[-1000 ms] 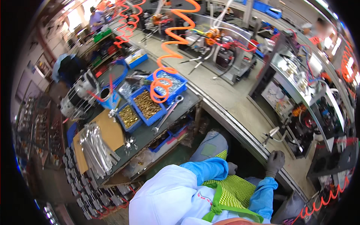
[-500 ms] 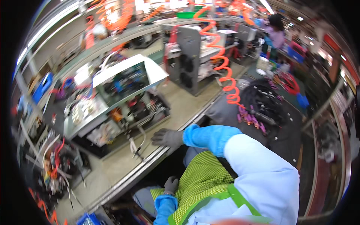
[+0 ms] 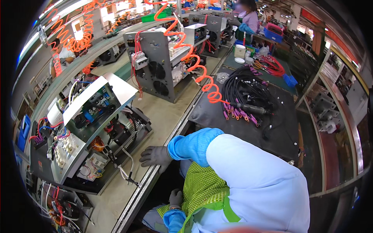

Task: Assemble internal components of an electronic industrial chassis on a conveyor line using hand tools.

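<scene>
My right grip (image 3: pixel 155 156) lies on the near edge of the long tabletop (image 3: pixel 155 116), with one machine unit (image 3: pixel 83 106) to its left and another unit (image 3: pixel 149 48) farther along. My left grip (image 3: pixel 176 199) is at my lap. On the side tabletop (image 3: pixel 210 115) to the right, a hand tool (image 3: pixel 250 108) lies at a cable bundle's (image 3: pixel 239 87) near end; behind sits a second bundle (image 3: pixel 272 66), a bin (image 3: pixel 290 80) to its right.

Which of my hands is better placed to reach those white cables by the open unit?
Probably your right hand: it lies spread at the bench edge, close to the white cables, looking empty. Your left hand is low beside the checked apron, farther from them.
</scene>
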A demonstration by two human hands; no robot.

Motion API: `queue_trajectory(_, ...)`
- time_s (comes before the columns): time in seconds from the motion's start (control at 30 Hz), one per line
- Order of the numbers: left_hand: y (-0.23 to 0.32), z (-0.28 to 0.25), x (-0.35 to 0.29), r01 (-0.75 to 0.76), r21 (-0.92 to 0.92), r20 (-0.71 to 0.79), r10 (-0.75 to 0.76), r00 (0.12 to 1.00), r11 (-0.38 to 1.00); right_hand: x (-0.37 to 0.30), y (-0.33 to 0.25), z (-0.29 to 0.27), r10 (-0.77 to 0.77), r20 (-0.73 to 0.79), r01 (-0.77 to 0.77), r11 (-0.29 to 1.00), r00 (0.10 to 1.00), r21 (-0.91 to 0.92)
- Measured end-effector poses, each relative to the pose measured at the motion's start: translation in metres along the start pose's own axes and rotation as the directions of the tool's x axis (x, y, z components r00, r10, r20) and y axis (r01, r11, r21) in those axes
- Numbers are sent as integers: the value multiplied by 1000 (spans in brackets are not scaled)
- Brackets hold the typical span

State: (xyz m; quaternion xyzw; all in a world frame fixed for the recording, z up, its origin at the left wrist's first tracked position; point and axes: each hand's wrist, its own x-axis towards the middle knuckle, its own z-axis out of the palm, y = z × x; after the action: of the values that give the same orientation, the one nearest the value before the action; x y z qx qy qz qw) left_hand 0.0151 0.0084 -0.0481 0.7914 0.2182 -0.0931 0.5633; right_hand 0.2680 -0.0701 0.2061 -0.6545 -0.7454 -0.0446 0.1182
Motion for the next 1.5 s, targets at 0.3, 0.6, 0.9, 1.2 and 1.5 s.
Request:
queue_trajectory(0.3,-31,5,14,-26,-95,4,26,1000,995,3,2,5,-18,6,18,1000,1000,-18)
queue_trajectory(0.6,-12,3,4,106,-163,63,-97,993,981,3,1,2,1,80,0,1000,997,-12)
queue_trajectory(0.9,-21,4,7,28,-126,28,-25,999,992,4,0,3,-26,-4,25,999,1000,-25)
queue_trajectory(1.2,-21,6,5,52,-179,35,-46,998,982,6,0,6,-19,5,19,1000,1000,-6)
queue_trajectory(1.5,-27,7,12,22,-160,48,-15,999,987,8,0,5,-33,-31,32,999,999,-8)
